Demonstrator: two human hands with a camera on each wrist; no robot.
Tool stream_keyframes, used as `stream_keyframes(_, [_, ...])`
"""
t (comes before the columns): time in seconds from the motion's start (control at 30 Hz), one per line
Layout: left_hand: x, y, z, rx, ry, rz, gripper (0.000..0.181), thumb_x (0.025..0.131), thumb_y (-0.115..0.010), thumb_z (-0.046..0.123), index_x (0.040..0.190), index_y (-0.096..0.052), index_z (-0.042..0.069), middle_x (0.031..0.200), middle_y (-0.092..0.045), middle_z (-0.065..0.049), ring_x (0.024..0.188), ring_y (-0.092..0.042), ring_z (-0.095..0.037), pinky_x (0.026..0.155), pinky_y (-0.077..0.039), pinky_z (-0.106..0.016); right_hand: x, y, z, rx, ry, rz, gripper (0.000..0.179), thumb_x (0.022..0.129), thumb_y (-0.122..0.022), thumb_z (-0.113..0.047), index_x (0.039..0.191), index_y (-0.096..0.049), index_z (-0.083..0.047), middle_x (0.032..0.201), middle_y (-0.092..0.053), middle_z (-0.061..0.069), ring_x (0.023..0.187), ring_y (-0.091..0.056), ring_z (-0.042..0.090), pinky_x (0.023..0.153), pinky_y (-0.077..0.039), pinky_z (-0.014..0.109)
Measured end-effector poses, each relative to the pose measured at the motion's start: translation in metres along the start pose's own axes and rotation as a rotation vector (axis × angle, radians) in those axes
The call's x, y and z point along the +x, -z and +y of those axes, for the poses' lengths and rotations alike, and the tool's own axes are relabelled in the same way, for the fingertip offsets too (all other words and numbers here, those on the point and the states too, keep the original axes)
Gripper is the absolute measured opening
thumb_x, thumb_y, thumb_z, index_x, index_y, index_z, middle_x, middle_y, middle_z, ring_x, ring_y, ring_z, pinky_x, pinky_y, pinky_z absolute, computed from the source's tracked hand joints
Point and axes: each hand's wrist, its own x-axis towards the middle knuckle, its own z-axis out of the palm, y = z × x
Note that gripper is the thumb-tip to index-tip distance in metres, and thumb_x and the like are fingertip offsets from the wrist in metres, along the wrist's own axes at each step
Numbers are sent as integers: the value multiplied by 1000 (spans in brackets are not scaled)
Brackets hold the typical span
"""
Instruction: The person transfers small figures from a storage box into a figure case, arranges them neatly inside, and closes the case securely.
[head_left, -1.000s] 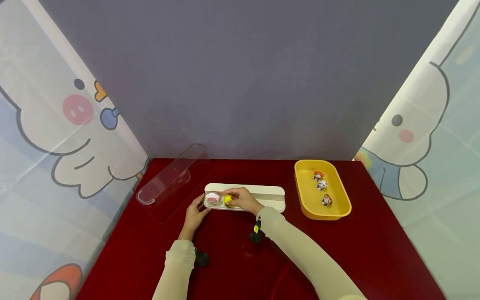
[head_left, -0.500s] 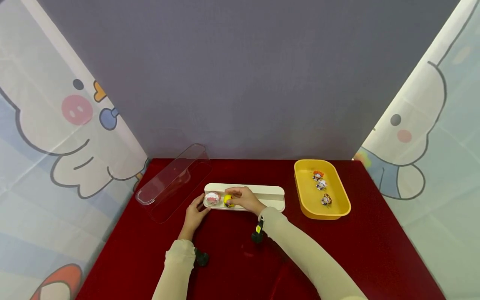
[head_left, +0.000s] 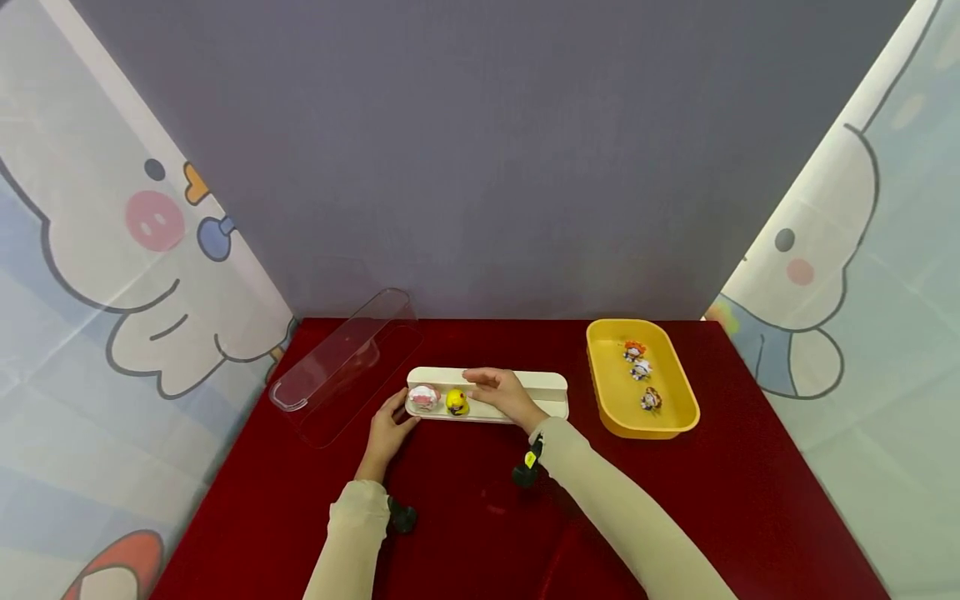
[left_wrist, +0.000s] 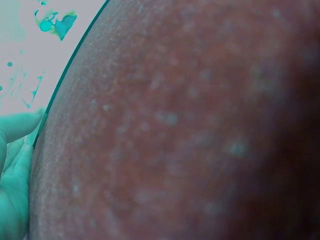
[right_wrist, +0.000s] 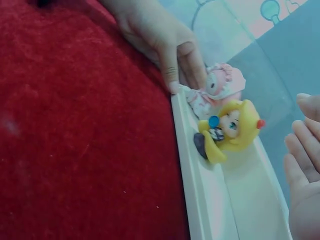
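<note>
A long white display base with a raised back step lies across the table. Near its left end sits a figurine in a pink-and-white hood. Beside that one is a yellow-haired figurine, leaning in the right wrist view. My left hand grips the base's left end, thumb at the front corner and fingers along the end; its wrist view is mostly blurred dark red. Above the base, just right of the yellow figurine, my right hand holds nothing, fingers apart from the figurine.
A yellow bin at the right holds several small items, among them an orange-haired figurine, a white-haired one and a brown one. A clear plastic cover lies at back left. Red cloth covers the table.
My right hand has let go of the yellow-haired figurine and drawn back to the right, leaving it standing on the base. The left hand has stayed at the base's left end.
</note>
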Motion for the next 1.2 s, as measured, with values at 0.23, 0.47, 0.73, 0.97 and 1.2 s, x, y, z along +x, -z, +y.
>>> stream_keyframes(0.23, [1, 0, 1, 14, 14, 6, 65, 79, -68, -11, 138, -39, -10, 142, -38, -26, 129, -41, -39, 103, -43, -39, -11, 11, -1, -9, 1, 85, 39, 88, -62, 2, 124, -54, 12, 127, -55, 27, 117, -52, 40, 97, -50, 25])
stream_keyframes(0.47, [0, -1, 1, 4, 22, -3, 66, 79, -68, -10, 138, -39, -10, 142, -38, -26, 128, -41, -39, 103, -43, -38, -26, 23, -3, 25, 32, 169, 40, 86, -62, 5, 123, -52, 15, 123, -56, 30, 116, -52, 42, 90, -50, 15])
stream_keyframes(0.73, [0, -1, 3, -12, 12, 9, 65, 79, -68, -12, 137, -39, -12, 142, -38, -27, 127, -42, -41, 103, -42, -41, -43, 36, -2, 51, 41, 231, 40, 86, -62, 6, 123, -52, 15, 125, -54, 31, 118, -50, 43, 91, -49, 14])
stream_keyframes(0.97, [-3, 0, 13, -10, 8, 1, 64, 78, -67, -13, 136, -38, -14, 140, -38, -31, 126, -42, -43, 103, -43, -42, -59, 49, 4, 6, 45, 292, 36, 87, -63, 3, 122, -56, 11, 124, -56, 27, 117, -51, 41, 91, -49, 14])
stream_keyframes(1.2, [0, -1, 4, 18, 17, 7, 66, 78, -68, -13, 137, -39, -12, 141, -39, -28, 127, -41, -41, 103, -43, -41, -71, 56, 4, -14, 71, 340, 37, 87, -61, 5, 122, -54, 14, 125, -55, 30, 116, -50, 43, 91, -49, 12])
